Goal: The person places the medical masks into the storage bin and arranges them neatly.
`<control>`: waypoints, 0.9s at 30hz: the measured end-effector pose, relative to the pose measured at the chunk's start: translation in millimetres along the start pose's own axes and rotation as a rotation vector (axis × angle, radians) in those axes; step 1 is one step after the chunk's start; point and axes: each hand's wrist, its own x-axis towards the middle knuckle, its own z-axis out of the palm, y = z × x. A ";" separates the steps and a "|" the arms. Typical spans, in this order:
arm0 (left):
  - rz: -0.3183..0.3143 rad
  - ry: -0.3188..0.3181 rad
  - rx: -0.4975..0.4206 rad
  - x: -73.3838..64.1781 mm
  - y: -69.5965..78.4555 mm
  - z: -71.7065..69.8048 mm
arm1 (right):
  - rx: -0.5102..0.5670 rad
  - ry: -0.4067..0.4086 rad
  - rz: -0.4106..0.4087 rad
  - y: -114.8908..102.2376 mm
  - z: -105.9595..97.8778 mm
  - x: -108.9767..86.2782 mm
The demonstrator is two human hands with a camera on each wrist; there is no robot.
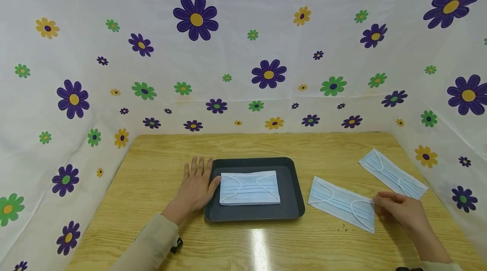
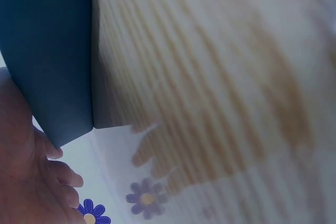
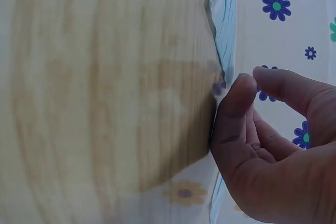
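Observation:
A light blue face mask [image 1: 249, 188] with white ear loops lies in the dark grey tray [image 1: 293, 212]. My left hand [image 1: 195, 186] rests at the tray's left edge with its fingers spread straight, the thumb at the mask's left end. A second face mask [image 1: 342, 203] is on the table right of the tray. My right hand [image 1: 403, 212] pinches it at its right end; the thumb hides part of this grip in the right wrist view. A third face mask [image 1: 392, 173] lies farther back, beyond the right hand.
The wooden table [image 1: 171, 148] ends at a white flowered cloth [image 1: 236, 51] that hangs at the back and both sides. Small dark specks [image 1: 344, 225] show on the table beside the second mask. Glare shines in front of the tray.

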 end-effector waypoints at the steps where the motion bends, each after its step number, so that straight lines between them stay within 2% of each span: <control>1: -0.001 -0.001 0.000 0.0 0.1 -0.2 | 0.022 -0.012 0.010 0.8 -0.4 0.4; 4: -0.002 -0.007 0.001 0.2 0.4 -0.6 | 0.075 -0.049 0.030 3.6 -1.1 1.1; 8: -0.002 -0.011 0.004 0.5 0.4 -0.7 | 0.076 -0.060 0.027 5.7 -0.3 1.7; 15: 0.001 -0.003 0.009 0.9 -0.4 1.1 | 0.038 -0.031 0.038 1.5 3.2 2.5; 27: 0.001 0.004 0.010 -0.4 -0.3 2.2 | -0.003 -0.036 0.028 -1.1 5.6 0.3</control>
